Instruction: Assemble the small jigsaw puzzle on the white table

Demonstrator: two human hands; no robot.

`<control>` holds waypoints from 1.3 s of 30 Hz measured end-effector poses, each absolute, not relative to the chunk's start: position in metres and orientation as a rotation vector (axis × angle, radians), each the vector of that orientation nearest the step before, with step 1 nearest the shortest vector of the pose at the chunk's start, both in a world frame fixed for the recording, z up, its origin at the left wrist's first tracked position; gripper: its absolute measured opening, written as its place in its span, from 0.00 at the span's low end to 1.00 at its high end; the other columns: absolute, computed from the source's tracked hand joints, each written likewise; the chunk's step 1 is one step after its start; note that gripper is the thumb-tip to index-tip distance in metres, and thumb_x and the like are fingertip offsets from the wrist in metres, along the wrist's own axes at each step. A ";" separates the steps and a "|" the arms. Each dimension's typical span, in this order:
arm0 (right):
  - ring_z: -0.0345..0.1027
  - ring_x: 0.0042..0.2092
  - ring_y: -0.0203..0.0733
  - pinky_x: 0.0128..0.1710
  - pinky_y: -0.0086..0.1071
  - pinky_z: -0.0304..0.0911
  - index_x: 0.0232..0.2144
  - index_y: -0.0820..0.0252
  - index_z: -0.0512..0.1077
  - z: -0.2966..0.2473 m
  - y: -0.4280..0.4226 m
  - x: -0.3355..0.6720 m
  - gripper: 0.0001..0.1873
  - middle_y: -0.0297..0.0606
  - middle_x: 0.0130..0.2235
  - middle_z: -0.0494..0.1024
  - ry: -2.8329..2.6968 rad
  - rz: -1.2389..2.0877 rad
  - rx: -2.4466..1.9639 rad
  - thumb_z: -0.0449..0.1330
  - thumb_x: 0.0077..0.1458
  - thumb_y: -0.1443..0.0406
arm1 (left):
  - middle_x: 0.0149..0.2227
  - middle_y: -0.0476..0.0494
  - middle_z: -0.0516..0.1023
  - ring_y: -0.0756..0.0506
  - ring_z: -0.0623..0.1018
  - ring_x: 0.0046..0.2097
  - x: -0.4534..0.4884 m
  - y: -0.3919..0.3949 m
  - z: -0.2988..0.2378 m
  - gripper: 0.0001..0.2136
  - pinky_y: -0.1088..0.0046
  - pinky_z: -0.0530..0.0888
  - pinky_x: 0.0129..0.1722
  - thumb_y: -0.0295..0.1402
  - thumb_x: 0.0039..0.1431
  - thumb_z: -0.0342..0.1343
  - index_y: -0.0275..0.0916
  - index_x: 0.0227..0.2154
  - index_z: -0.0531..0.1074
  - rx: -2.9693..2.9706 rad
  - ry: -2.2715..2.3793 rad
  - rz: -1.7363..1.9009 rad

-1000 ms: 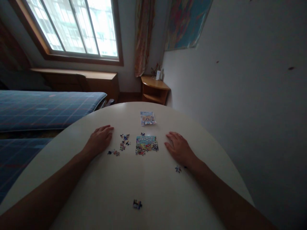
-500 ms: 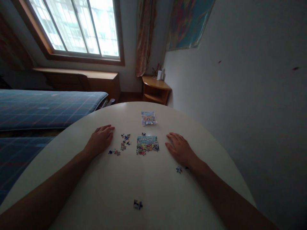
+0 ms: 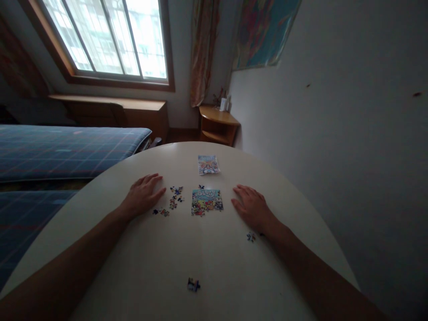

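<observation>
My left hand (image 3: 143, 195) rests on the white table with its thumb spread from the fingers, holding nothing. Just right of it lie several loose jigsaw pieces (image 3: 173, 203). A partly assembled jigsaw puzzle (image 3: 207, 201), colourful with a ragged lower edge, sits between my hands. One loose piece (image 3: 201, 187) lies at its upper edge. To the puzzle's right, my right hand (image 3: 250, 204) lies open on the tabletop, apart from it. Beside my right wrist is another puzzle piece (image 3: 250, 236), and a dark bit is partly hidden under the wrist.
A printed picture sheet (image 3: 208, 165) lies beyond the puzzle. Nearer me is a single jigsaw piece (image 3: 193, 284) on the round table (image 3: 160, 267). A plaid mattress (image 3: 67, 147) stands to the left, a wall (image 3: 334, 133) to the right, and a corner shelf (image 3: 219, 116) behind.
My left thumb has moved out to the right, away from the fingers, toward the loose pieces. My right hand stays in place, and the puzzle looks the same.
</observation>
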State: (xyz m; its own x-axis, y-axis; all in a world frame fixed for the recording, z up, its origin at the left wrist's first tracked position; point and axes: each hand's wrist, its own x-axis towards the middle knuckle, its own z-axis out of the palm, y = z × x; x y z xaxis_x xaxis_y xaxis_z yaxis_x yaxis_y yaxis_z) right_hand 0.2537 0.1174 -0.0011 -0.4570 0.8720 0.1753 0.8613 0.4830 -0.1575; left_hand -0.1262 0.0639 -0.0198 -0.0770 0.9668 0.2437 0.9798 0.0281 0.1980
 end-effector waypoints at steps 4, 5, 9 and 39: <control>0.57 0.64 0.50 0.63 0.47 0.51 0.58 0.60 0.66 -0.001 0.117 0.254 0.24 0.46 0.63 0.65 -2.501 0.060 -1.500 0.48 0.65 0.57 | 0.68 0.37 0.57 0.33 0.55 0.69 -0.128 0.060 -0.014 0.36 0.49 0.53 0.66 0.56 0.60 0.43 0.38 0.64 0.60 -2.225 -2.270 -0.358; 0.57 0.64 0.50 0.63 0.47 0.51 0.59 0.60 0.66 -0.001 0.117 0.253 0.24 0.46 0.64 0.65 -2.501 0.062 -1.508 0.48 0.65 0.57 | 0.69 0.38 0.55 0.33 0.52 0.70 -0.129 0.059 -0.012 0.38 0.48 0.51 0.66 0.58 0.59 0.43 0.39 0.65 0.57 -2.269 -2.273 -0.330; 0.56 0.65 0.49 0.64 0.47 0.50 0.59 0.60 0.65 0.003 0.115 0.252 0.25 0.45 0.64 0.64 -2.513 0.080 -1.544 0.48 0.65 0.57 | 0.71 0.40 0.47 0.33 0.45 0.71 -0.136 0.055 -0.004 0.45 0.50 0.47 0.67 0.64 0.55 0.44 0.40 0.69 0.48 -2.409 -2.273 -0.206; 0.55 0.65 0.48 0.64 0.46 0.49 0.60 0.59 0.65 0.002 0.114 0.252 0.25 0.45 0.65 0.64 -2.521 0.077 -1.547 0.48 0.65 0.57 | 0.71 0.32 0.47 0.27 0.45 0.70 -0.109 0.053 -0.007 0.55 0.45 0.47 0.66 0.68 0.47 0.50 0.37 0.70 0.42 -2.247 -2.353 -0.202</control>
